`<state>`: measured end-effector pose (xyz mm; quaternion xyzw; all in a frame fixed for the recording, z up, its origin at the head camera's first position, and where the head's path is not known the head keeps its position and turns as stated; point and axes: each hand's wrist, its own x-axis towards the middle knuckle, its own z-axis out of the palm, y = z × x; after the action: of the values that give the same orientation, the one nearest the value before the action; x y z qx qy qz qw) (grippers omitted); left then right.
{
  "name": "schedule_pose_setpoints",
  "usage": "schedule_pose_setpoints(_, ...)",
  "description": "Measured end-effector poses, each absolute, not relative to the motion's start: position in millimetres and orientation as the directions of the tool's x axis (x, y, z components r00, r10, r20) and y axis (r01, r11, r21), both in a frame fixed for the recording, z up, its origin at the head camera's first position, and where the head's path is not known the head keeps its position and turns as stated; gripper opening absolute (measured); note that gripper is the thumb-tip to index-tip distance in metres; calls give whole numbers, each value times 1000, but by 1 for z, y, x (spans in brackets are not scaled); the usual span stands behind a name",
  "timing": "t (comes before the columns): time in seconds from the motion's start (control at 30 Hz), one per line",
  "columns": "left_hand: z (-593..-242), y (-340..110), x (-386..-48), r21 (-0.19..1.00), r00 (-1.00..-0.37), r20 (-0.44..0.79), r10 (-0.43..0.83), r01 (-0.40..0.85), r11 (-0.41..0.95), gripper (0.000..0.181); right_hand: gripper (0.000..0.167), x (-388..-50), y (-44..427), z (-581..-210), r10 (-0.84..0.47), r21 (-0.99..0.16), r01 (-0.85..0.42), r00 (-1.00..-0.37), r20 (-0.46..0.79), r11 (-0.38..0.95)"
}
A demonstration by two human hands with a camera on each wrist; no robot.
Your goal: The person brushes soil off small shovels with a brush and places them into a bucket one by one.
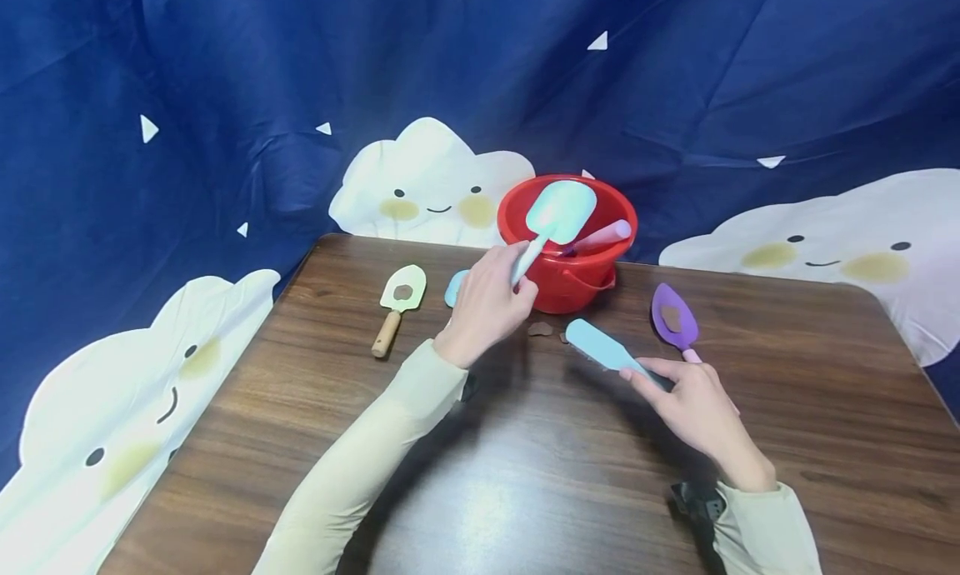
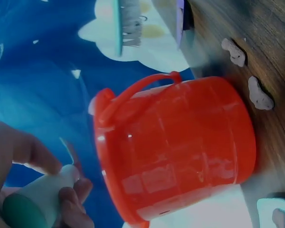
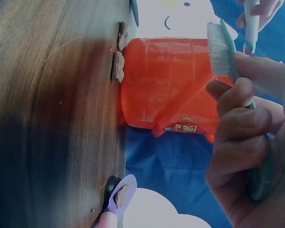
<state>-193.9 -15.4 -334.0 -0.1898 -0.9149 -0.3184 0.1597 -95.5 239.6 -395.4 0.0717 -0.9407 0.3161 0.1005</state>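
Note:
My left hand (image 1: 491,300) grips the handle of a light blue toy shovel (image 1: 564,208), whose blade is over the mouth of a red bucket (image 1: 558,283). In the left wrist view the fingers of that left hand (image 2: 26,156) curl round the pale handle, which has a green end. My right hand (image 1: 693,404) holds a light blue brush (image 1: 600,346) above the table, to the right of the bucket's front. White bristles (image 3: 219,50) show on the brush in the right wrist view. Inside the bucket leans a pink handle (image 1: 603,235).
Brown lumps (image 1: 540,329) lie by the bucket's base. A green trowel (image 1: 390,329) with a wooden handle and a purple shovel (image 1: 664,296) each carry a brown piece. Partly behind my left hand is another light blue tool (image 1: 454,288). A blue curtain (image 1: 675,75) hangs behind the table.

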Motion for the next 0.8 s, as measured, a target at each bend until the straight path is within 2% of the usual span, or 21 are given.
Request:
schedule_pose_setpoints(0.23,-338,-7,-207,534,-869,426,253,467,704,43,32,-96,241,-398,-76,-580,-243,-952,296,777)
schedule_pose_setpoints(0.53,-340,-3,-212,561,-878,421,227,448,696,42,32,-95,245,-394,-61,-596,-237,-952,301,767)
schedule_pose_setpoints(0.8,-343,-4,-213,670,-898,400,185,424,609,58,30,-91,255,-386,-3,-574,-213,-939,345,791)
